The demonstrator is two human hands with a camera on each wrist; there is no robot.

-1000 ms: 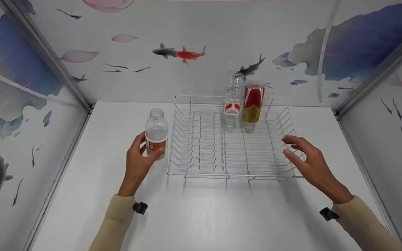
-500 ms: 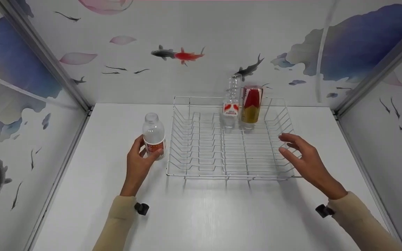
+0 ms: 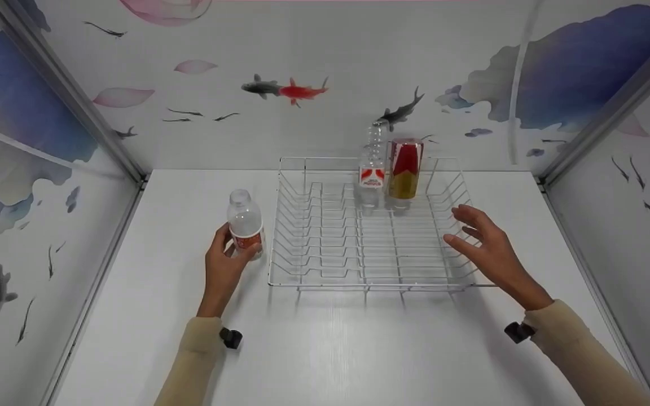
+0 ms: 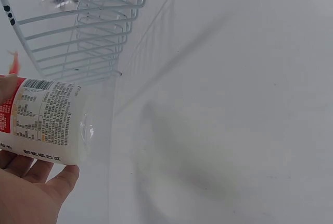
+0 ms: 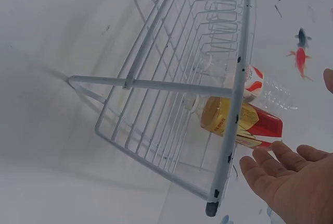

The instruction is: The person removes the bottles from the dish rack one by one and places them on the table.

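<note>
My left hand (image 3: 226,270) grips a clear plastic bottle (image 3: 245,223) by its red-and-white label, fingers on one side and thumb across the front. The bottle's neck points up and away from me, just left of a white wire dish rack (image 3: 316,286). Small print and a barcode show on the label (image 4: 47,112) in the left wrist view. My right hand (image 3: 486,248) is held with fingers spread and nothing in them, overlapping the rack's right rim. In the rack's back stand a clear bottle (image 3: 371,175) and a red-and-gold bottle (image 3: 405,169), both upside down.
The rack stands on a white table (image 3: 325,349). Behind it rises a white wall (image 3: 325,34) painted with fish and petals, and panels with metal corner strips close off both sides. A row of wire dividers (image 3: 350,231) runs along the rack's left half.
My left hand has brought the bottle slightly left and nearer to me, still in its grip. My right hand has shifted a little left and forward, its fingers spreading wider. The rack's bottles stay put.
</note>
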